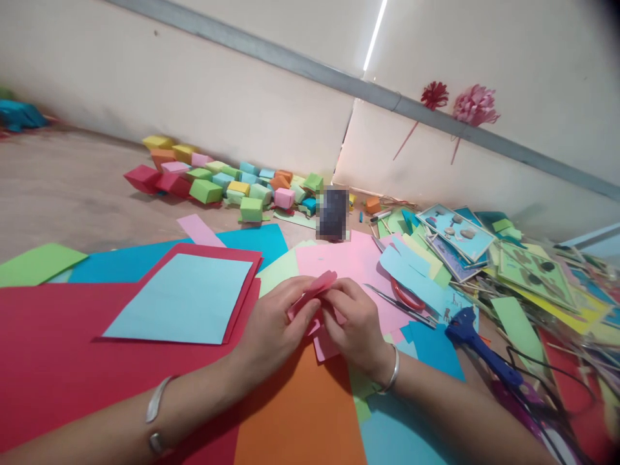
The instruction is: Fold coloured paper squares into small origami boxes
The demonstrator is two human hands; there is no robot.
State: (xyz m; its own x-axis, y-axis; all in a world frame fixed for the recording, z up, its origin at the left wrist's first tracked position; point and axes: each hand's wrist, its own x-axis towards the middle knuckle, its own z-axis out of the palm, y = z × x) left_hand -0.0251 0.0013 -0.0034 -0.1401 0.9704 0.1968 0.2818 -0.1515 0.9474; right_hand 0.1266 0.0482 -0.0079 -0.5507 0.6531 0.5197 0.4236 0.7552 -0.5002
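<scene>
Both hands meet in the middle of the view around a small piece of pink paper (323, 281), whose folds are partly hidden by the fingers. My left hand (276, 316) pinches it from the left, thumb on the near side. From the right, my right hand (354, 323) grips the same paper with bent fingers. A pink flap (325, 347) shows just below the fingers. Under the hands lies an orange sheet (300, 407). Left of them, a light blue square sheet (181, 300) rests on red paper (72, 361).
Scissors (407, 296) with red handles lie right of the hands, on pink sheets. Farther right are a blue glue gun (484, 349) with a black cable and a pile of picture cards (455, 231). Folded paper boxes (206, 190) line the wall. Paper flowers (475, 104) hang above.
</scene>
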